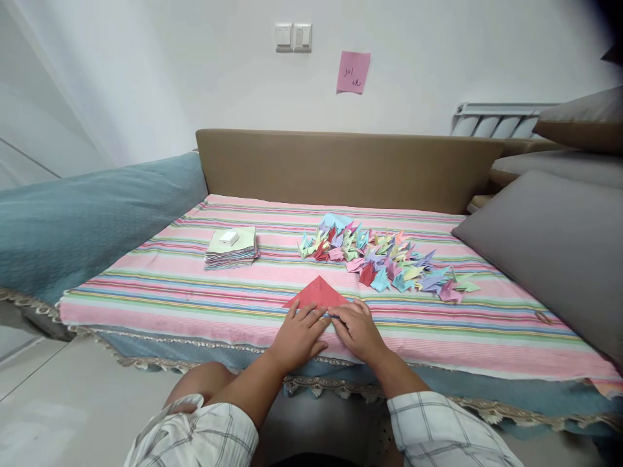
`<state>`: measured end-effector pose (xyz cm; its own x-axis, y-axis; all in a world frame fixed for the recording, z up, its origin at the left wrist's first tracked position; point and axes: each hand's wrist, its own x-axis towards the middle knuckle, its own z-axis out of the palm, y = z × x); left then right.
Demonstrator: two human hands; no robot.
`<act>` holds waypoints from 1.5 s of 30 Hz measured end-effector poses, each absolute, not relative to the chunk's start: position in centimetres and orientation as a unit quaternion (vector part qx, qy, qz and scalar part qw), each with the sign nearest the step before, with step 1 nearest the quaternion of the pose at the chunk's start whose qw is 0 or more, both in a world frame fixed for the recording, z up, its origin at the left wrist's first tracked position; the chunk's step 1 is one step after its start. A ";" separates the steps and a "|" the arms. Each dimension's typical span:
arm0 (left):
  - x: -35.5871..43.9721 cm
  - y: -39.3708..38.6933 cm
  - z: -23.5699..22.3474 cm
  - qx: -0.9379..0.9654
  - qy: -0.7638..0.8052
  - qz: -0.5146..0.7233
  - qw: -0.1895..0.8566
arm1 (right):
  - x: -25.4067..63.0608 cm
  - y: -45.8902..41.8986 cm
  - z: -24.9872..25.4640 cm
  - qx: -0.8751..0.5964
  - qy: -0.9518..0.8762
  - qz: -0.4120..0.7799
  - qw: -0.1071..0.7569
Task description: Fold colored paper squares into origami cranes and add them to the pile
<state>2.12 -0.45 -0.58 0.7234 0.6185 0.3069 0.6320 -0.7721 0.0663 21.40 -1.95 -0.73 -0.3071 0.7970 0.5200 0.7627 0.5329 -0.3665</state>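
Observation:
A red sheet of paper (319, 290), folded into a triangle with its point away from me, lies on the striped cloth. My left hand (299, 334) rests flat on its near edge, fingers stretched out. Beside it, my right hand (357, 329) presses on the right part of the same edge, its fingers partly bent and close together. The fingertips of both hands nearly meet at the middle and hide much of that edge. Many folded paper cranes (384, 259) in several colours stand beyond my right hand.
A stack of square paper (231, 250) with a small white block (228, 238) on top sits at the left. Grey cushions (545, 259) fill the right side. The striped cloth (160, 292) covers the sofa seat, with a brown backrest (341, 168) behind. A pink note (353, 72) hangs on the wall.

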 end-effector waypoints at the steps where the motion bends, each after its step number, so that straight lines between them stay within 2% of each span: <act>1: 2.1 -0.4 -0.5 -0.928 -0.336 -0.157 0.021 | 21.5 -2.0 -0.6 -0.485 -0.807 0.028 0.336; 17: -0.5 -0.7 1.0 -0.909 -0.369 -0.190 0.020 | 23.8 -1.9 0.6 -0.556 -0.766 0.072 0.315; 24: -2.5 -0.2 2.0 -0.872 -0.433 -0.226 0.018 | 24.6 -1.6 0.4 -0.580 -0.748 0.063 0.316; 34: -3.1 -0.1 2.9 -0.820 -0.520 -0.230 0.068 | 25.4 -1.7 0.3 -0.615 -0.724 0.035 0.309; 39: -2.5 0.9 2.5 -0.792 -0.553 -0.256 0.037 | 25.1 -1.4 -0.5 -0.603 -0.727 0.019 0.329; 45: -1.7 2.0 1.3 -0.768 -0.572 -0.288 -0.003 | 25.0 -1.1 -1.2 -0.606 -0.731 -0.006 0.312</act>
